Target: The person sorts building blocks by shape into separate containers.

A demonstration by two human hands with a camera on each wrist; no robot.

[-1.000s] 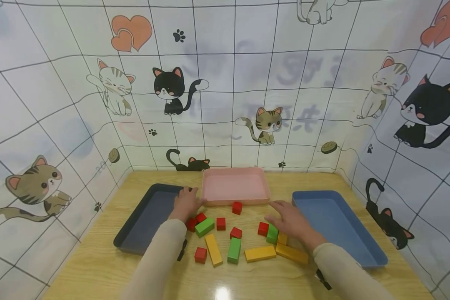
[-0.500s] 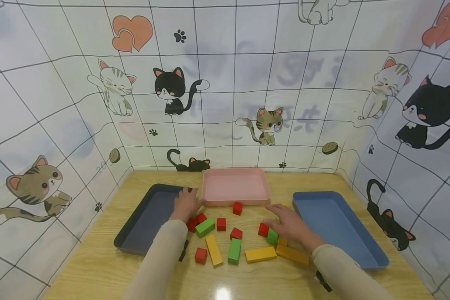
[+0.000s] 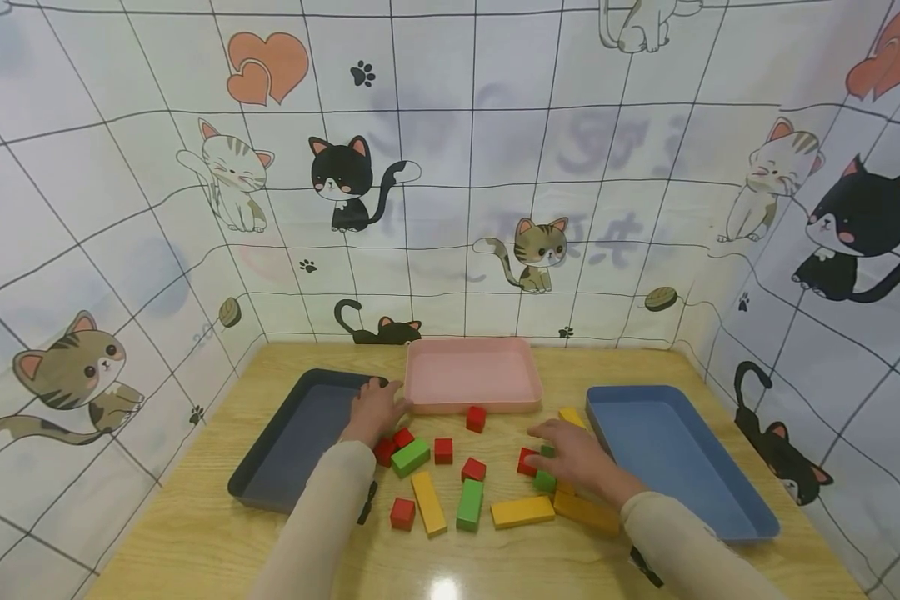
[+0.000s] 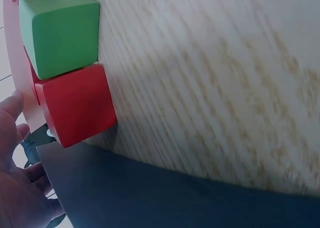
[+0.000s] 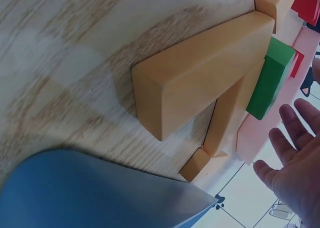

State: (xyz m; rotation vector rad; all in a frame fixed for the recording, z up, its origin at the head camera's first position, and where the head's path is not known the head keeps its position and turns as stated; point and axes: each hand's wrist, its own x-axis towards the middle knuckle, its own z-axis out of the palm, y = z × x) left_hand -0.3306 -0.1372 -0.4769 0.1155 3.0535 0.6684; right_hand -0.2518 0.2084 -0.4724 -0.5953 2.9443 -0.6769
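My left hand (image 3: 375, 412) is held at the right side of the dark grey tray (image 3: 292, 446), fingers loosely bent and holding nothing. Close by it lie red cubes (image 4: 77, 105) and a green block (image 3: 411, 457). Over a cluster on the right hovers my right hand (image 3: 573, 457), its fingers spread apart with nothing gripped. Below and around that hand are a red cube (image 3: 527, 462), green blocks (image 3: 544, 481) and yellow blocks (image 5: 205, 70), partly covered by it in the head view.
A pink tray (image 3: 472, 375) stands at the back, and a blue tray (image 3: 675, 458) at the right. Between the hands are more red cubes (image 3: 443, 451), a green block (image 3: 469, 505) and yellow blocks (image 3: 522, 512). Cat-patterned cloth encloses the table's back and sides.
My right hand has shifted slightly towards me, uncovering a yellow block beyond it and covering more of the red cube and green blocks. My left hand stays nearly still.
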